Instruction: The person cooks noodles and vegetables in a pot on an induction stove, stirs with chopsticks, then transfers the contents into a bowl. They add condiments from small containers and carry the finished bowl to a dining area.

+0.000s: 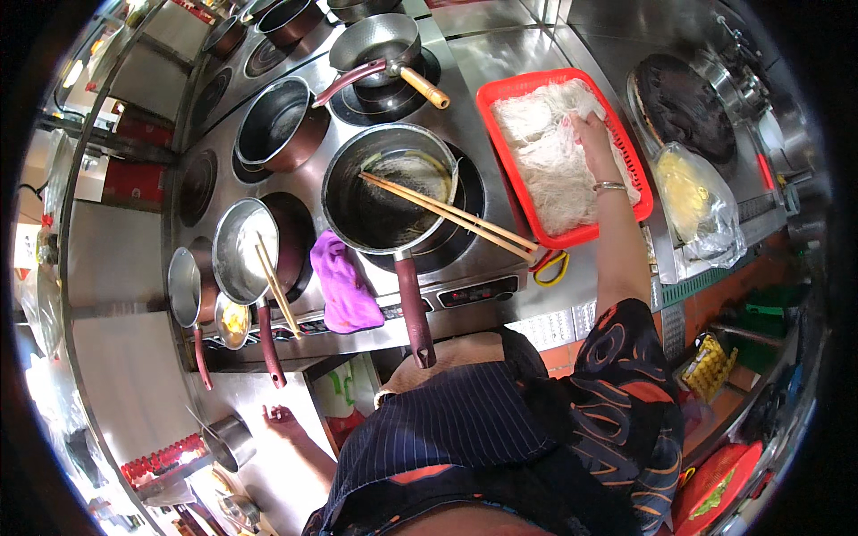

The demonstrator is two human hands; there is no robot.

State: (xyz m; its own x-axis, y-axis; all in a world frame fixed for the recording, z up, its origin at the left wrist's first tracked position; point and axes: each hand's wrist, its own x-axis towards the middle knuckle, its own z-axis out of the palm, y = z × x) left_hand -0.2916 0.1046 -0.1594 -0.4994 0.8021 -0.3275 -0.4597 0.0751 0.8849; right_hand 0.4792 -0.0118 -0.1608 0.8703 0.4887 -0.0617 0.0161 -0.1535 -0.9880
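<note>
My right hand [592, 142] is in a red plastic basket [488, 134], its fingers closed on some thin white noodles [546, 161] near the basket's far right side. Off to the left, my left hand [283, 422] is held over a bright steel counter, holding nothing, with its fingers loosely apart. A deep frying pan [375, 221] stands on the hob before me, its dark red handle towards my body. Long wooden chopsticks [462, 224] lie across its rim. The pan's inside looks wet, with a pale residue.
Left on the hob are a purple cloth [345, 288], a light-coloured pan [234, 261] with chopsticks, and a small bowl of yellow food [232, 321]. Behind stand a deep pot [275, 127] and a wooden-handled pan [375, 43]. Yellow-handled scissors [553, 269] and a plastic bag [700, 208] are at right.
</note>
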